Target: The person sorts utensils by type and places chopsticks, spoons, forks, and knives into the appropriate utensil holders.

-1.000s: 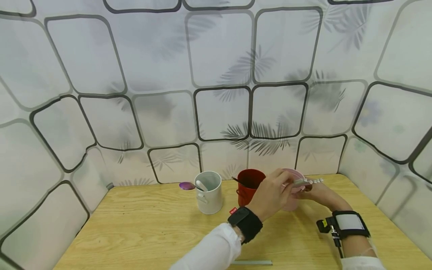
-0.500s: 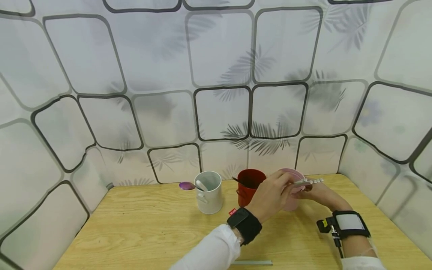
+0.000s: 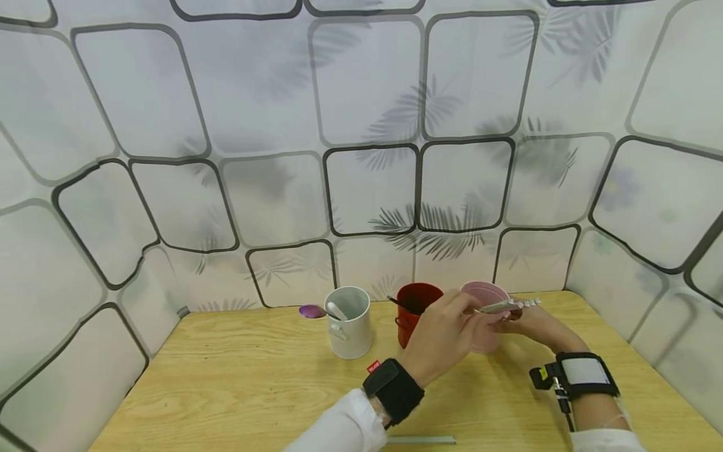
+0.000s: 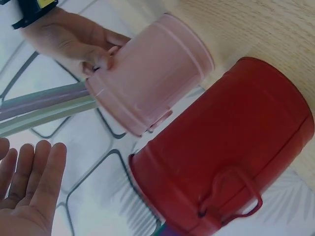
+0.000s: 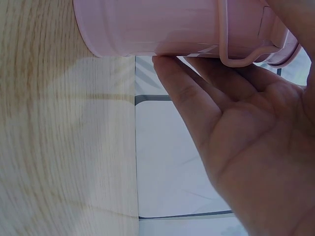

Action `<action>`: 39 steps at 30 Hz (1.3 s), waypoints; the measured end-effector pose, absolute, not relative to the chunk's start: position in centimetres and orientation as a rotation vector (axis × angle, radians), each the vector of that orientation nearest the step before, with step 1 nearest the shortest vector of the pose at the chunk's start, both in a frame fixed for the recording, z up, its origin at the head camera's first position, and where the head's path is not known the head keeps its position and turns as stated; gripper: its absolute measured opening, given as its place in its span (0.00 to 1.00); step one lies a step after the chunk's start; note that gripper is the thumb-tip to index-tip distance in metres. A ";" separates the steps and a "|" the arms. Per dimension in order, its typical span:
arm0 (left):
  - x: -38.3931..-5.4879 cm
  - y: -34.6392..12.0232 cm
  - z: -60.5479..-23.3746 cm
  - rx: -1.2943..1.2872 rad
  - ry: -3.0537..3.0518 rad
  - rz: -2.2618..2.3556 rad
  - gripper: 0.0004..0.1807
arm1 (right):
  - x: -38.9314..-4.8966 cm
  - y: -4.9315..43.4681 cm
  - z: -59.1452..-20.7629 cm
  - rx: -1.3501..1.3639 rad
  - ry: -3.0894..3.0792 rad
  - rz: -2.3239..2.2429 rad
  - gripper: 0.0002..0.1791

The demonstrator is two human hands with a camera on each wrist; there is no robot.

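A small pink bucket (image 3: 483, 339) stands at the right of the wooden table. My right hand (image 3: 536, 323) holds it at its right side, with fingers against the wall below the handle (image 5: 224, 29) in the right wrist view. Two long thin sticks, one greenish (image 4: 54, 114) and one purplish (image 4: 47, 98), lean out over its rim. My left hand (image 3: 437, 336) is just left of the pink bucket; the left wrist view shows its fingers (image 4: 42, 172) extended, apart from the sticks. Beside it stands a red bucket (image 4: 221, 147) with a dark handle (image 3: 400, 304) jutting out.
A white bucket (image 3: 353, 339) on the left holds a purple-ended spoon (image 3: 312, 311) and a white-handled utensil (image 3: 336, 310). A thin pale stick (image 3: 420, 439) lies at the table's (image 3: 237, 376) front, near my left sleeve. A patterned curtain (image 3: 373, 188) closes off the back and sides.
My left hand has drawn back to the left, away from the pink bucket's rim, so more of that rim shows. My right hand and the buckets have stayed in place.
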State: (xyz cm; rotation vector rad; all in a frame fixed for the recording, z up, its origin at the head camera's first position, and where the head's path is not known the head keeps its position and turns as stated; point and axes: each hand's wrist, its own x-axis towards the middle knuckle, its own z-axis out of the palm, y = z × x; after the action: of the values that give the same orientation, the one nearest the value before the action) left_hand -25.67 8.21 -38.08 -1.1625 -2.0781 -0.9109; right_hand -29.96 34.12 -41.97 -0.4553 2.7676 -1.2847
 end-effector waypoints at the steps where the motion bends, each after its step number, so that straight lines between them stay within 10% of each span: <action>1: -25.5 8.0 -38.0 -1.164 -2.071 -0.925 0.05 | -29.9 34.1 -42.0 -0.442 2.766 -1.283 0.30; 39: -20.1 -0.6 -36.7 -1.186 -2.445 -0.838 0.07 | -29.4 33.9 -41.4 -0.305 2.785 -1.197 0.43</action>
State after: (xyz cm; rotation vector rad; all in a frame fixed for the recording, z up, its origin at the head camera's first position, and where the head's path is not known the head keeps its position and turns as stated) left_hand -20.14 -0.57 -36.72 -1.1859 -2.4451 -0.8383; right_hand -29.40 33.88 -41.39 -0.3050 2.7850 -1.1968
